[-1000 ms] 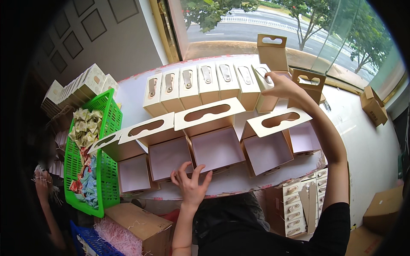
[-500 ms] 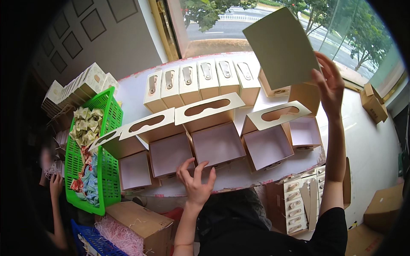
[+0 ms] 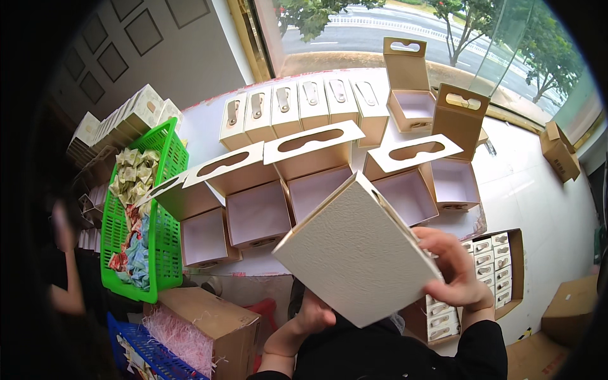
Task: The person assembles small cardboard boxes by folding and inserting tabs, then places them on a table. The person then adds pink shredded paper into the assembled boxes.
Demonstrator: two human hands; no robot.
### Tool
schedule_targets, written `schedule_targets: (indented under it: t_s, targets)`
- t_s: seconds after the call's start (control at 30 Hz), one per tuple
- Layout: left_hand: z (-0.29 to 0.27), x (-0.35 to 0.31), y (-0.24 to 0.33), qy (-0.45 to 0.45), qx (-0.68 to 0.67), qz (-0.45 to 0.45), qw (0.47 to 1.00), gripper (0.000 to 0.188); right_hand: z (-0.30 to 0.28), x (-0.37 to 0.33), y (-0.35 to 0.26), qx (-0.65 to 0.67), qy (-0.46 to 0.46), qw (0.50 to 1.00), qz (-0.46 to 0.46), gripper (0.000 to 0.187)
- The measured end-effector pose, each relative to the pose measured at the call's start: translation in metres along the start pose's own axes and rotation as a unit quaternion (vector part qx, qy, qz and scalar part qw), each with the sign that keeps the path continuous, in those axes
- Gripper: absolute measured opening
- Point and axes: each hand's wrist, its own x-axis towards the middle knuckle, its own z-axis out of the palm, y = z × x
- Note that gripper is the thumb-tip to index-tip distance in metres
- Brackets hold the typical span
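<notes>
Gripping a closed cream box (image 3: 354, 253) at chest height, the right hand (image 3: 453, 269) clamps its right edge while the left hand (image 3: 313, 313) supports it from below, fingers hidden. Beyond the box, open boxes (image 3: 259, 212) cover the table (image 3: 202, 126); a green basket (image 3: 161, 228) sits to their left.

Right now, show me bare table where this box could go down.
Bare white table lies right of the open boxes, toward the small brown carton. The middle is crowded with open boxes; closed boxes line the window side; the green basket fills the left.
</notes>
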Motion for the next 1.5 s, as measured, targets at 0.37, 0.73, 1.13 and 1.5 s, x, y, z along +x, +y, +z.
schedule_targets:
  t_s: [0.37,0.73,1.13,1.5]
  targets:
    - [0.016,0.007,0.036,0.046,0.126,-0.068,0.989,0.073,0.015,0.026,0.006,-0.227,-0.039,0.972,-0.047,0.080]
    - [-0.013,-0.008,0.022,0.107,-0.067,-0.107,0.986,0.068,0.008,0.032,0.022,0.089,-0.028,0.994,0.048,0.051]
    - [-0.048,-0.016,-0.004,-0.045,-0.422,-0.037,0.905,0.071,0.011,0.019,0.007,0.034,0.071,0.986,0.148,0.037]
    - [-0.002,0.000,0.041,0.129,0.144,-0.024,0.981,0.090,0.018,0.009,-0.013,-0.183,0.104,0.977,0.024,0.027]
